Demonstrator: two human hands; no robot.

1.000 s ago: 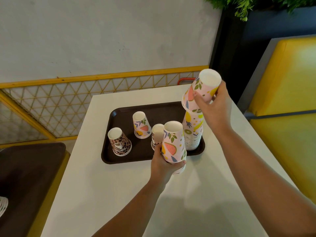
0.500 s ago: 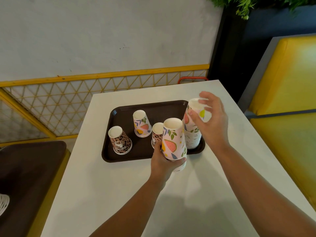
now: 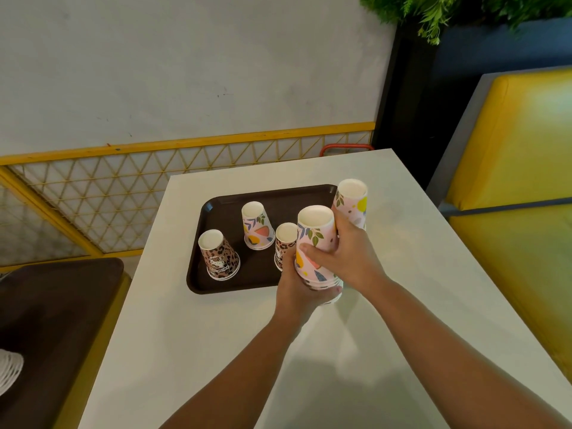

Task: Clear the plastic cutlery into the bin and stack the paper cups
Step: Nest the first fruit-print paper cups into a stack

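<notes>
A dark brown tray [image 3: 229, 283] lies on the white table [image 3: 192, 335]. Upside down on it stand a leopard-print cup [image 3: 218, 255], a fruit-print cup [image 3: 257, 226] and a second leopard-print cup [image 3: 284, 241], partly hidden. At the tray's right edge rises a tall stack of fruit-print cups [image 3: 352, 199]. My left hand [image 3: 295, 289] grips the base of a short fruit-print stack [image 3: 315, 230] at the tray's front right corner. My right hand [image 3: 349, 258] wraps its fingers round the same short stack from the right. No cutlery or bin shows.
A yellow bench seat [image 3: 520, 168] runs along the right side of the table. Another dark table [image 3: 46, 320] sits to the left, with a white mesh object [image 3: 7, 371] at its edge. A yellow lattice rail [image 3: 123, 181] and a grey wall stand behind.
My right hand lowered its fruit-print cup onto the tall stack, let go, and moved left onto the short stack held by my left hand.
</notes>
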